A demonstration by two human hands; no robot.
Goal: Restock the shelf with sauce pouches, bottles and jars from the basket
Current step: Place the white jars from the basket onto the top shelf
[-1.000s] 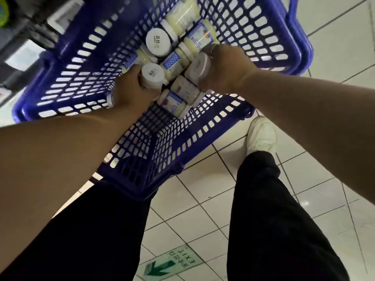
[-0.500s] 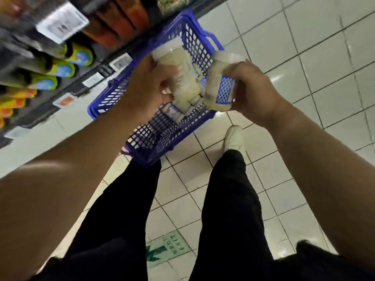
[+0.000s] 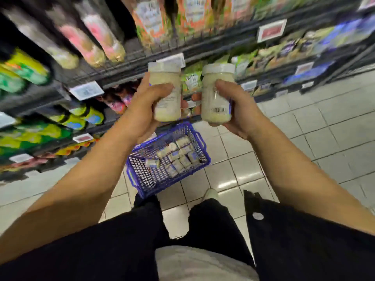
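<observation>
Now both hands hold a pale jar each, raised in front of the shelf.

Nearest, the left hand wraps its thumb and fingers round the left jar, and the right hand grips the right jar, barcode facing the camera; both jars stand upright, white lids on top, just beside each other without touching. Below them, on the tiled floor, sits the blue basket with more jars lying inside. Beyond, the shelf carries blurred bottles and pouches.
</observation>
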